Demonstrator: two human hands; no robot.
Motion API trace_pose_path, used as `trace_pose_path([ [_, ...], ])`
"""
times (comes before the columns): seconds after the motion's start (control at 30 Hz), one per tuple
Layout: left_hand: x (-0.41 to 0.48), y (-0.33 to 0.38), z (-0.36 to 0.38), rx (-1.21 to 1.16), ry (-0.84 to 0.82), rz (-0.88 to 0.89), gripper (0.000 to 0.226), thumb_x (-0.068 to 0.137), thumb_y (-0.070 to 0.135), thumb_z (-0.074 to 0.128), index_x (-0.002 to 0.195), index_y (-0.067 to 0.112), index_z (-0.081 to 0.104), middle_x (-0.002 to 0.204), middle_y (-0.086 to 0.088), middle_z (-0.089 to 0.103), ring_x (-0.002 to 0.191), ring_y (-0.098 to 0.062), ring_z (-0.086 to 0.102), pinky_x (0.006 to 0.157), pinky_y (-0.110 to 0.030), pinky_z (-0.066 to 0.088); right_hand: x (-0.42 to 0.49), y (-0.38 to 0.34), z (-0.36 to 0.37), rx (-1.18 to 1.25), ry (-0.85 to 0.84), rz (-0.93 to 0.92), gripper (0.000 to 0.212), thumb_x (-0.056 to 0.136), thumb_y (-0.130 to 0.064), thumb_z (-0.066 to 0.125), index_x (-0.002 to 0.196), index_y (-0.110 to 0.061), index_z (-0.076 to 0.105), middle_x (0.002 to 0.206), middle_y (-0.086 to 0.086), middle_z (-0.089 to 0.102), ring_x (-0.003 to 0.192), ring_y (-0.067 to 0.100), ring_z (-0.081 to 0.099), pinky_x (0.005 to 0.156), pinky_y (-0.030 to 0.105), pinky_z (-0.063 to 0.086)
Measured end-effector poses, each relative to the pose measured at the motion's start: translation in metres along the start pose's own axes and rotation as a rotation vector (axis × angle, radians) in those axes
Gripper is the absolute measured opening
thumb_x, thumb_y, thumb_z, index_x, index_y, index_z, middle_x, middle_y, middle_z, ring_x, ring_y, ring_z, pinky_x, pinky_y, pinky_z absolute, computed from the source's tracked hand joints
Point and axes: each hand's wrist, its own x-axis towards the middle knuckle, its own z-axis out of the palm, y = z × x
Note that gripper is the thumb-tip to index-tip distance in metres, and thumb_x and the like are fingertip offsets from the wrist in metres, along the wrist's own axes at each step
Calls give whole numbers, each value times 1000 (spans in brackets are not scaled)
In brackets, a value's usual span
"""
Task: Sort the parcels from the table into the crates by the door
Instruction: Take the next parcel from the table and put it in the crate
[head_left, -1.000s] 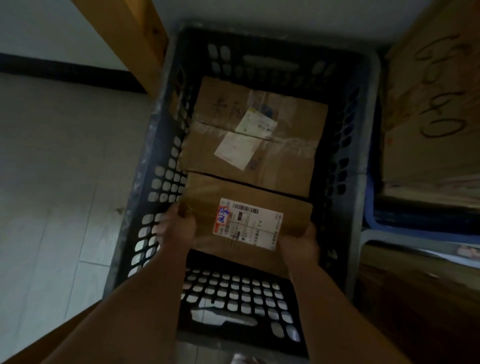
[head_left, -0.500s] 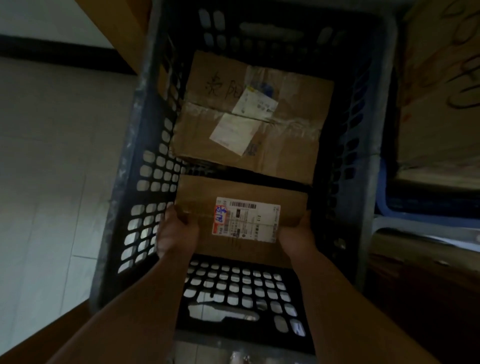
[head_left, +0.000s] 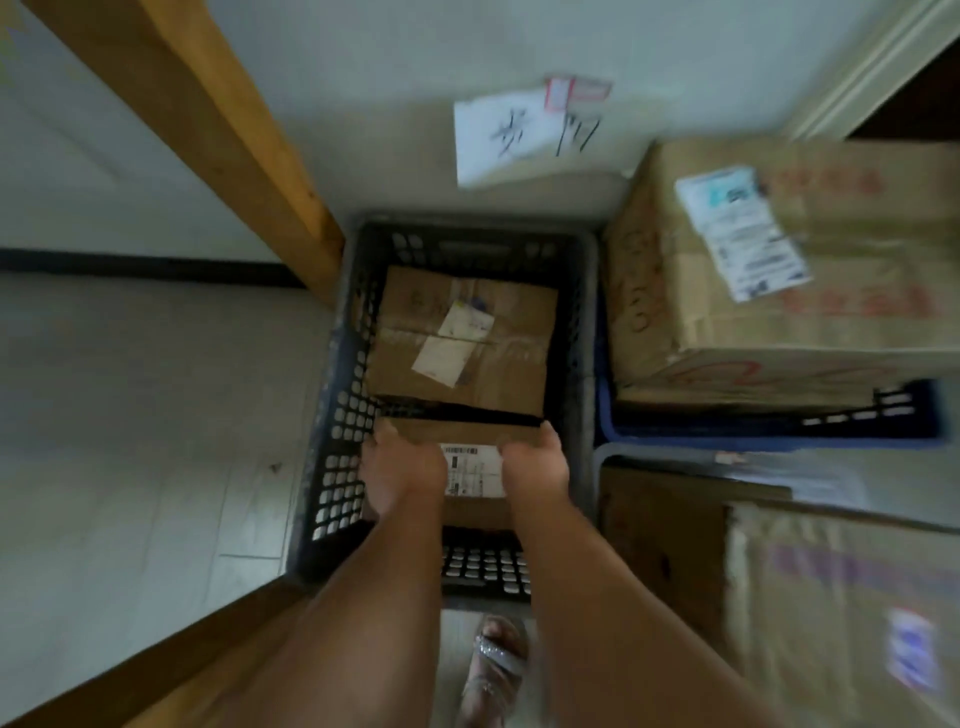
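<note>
A small cardboard parcel (head_left: 475, 470) with a white barcode label lies in the near half of a dark perforated crate (head_left: 332, 415). My left hand (head_left: 402, 467) holds its left end and my right hand (head_left: 535, 462) holds its right end, fingers curled over the far edge. A larger taped parcel (head_left: 462, 340) with white labels fills the far half of the same crate, just beyond my fingers.
A big cardboard box (head_left: 779, 270) sits in a blue crate (head_left: 769, 434) to the right. Another box (head_left: 841, 613) lies at the near right. A wooden beam (head_left: 208, 119) slants at the upper left. A handwritten paper sign (head_left: 524, 135) hangs on the wall. My sandalled foot (head_left: 493, 665) stands below the crate.
The view has pulled back and up, so the crate looks smaller and the wall sign and right-hand boxes show. My hands have shifted inward over the top of the parcel.
</note>
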Motion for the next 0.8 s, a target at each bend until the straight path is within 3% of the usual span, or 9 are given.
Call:
trace_pose_path([
  [0.17,-71,42,-92,-150,45,86,44,95,19,44,138,9,43,138,-17,48,125,-34,45,100,-38,37,-92,-59,-46,134,5,-50,47,96,-12,50,141,-9,37,136,17,50,120,35,51,90,36,42],
  [0.3,-120,53,-158,-255,29,125,37,96,19,44,131,11,50,125,-17,57,110,-34,55,84,-39,48,-167,-92,-68,189,48,-51,51,99,-23,46,148,-23,30,143,4,45,119,28,50,88,37,42],
  [0.4,-154,59,-204,-337,-16,170,40,96,21,43,135,11,46,130,-17,54,117,-35,52,97,-47,45,-221,-105,-83,210,96,-137,52,99,-25,47,148,-22,31,145,4,43,125,29,46,101,40,41],
  [0.53,-196,59,-269,-438,-53,307,49,96,21,45,144,17,36,144,-9,44,128,-26,46,101,-35,39,-297,-101,-91,234,114,-215,48,98,-25,47,145,-18,38,141,5,46,117,26,49,87,35,43],
  [0.63,-230,43,-317,-442,1,499,50,95,22,49,143,16,37,143,-7,45,127,-23,47,98,-33,41,-358,-87,-86,291,149,-272,47,98,-22,48,144,-16,40,141,6,45,125,27,45,98,37,43],
  [0.67,-239,42,-327,-455,10,538,49,95,22,50,142,16,39,141,-6,47,126,-22,48,97,-32,41,-372,-85,-85,298,156,-299,47,98,-21,48,144,-16,41,137,6,47,121,25,46,95,35,44],
  [0.77,-277,24,-375,-514,-18,683,48,94,23,51,140,18,42,140,-2,49,124,-18,48,98,-29,38,-436,-80,-75,296,190,-452,40,97,-16,45,136,-11,47,100,-3,53,87,13,49,66,24,42],
  [0.8,-289,20,-394,-534,-21,727,47,93,23,51,140,19,42,140,-1,49,125,-17,48,100,-30,37,-458,-82,-72,287,215,-505,35,97,-16,45,131,-10,51,96,-5,52,85,12,49,68,24,41],
])
